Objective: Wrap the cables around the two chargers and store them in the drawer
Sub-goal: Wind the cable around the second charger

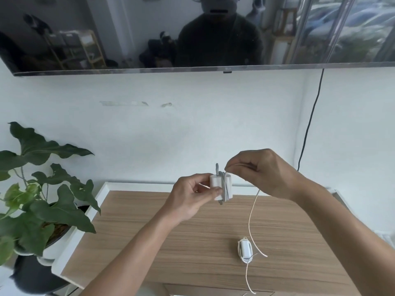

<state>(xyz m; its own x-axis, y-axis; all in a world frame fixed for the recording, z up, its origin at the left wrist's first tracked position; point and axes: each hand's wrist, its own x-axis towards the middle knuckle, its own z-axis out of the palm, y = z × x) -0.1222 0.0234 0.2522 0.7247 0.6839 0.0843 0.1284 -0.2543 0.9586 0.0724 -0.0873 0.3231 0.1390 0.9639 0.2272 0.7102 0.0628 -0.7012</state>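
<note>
My left hand (190,197) grips a white charger (215,185) in the air above the cabinet, with several grey turns of cable around its body. My right hand (263,171) pinches that charger's white cable (252,216) just above and to the right of the block. The free length hangs down in a curve to the wooden top. A second white charger (245,249) lies on the top at the lower right, its thin cable looped around it and a loose tail running towards the front edge.
The wooden cabinet top (171,242) has a white frame. A leafy plant in a white pot (40,210) stands to the left. A wall-mounted television (192,39) hangs above, and its black cord (310,124) drops down the wall at the right.
</note>
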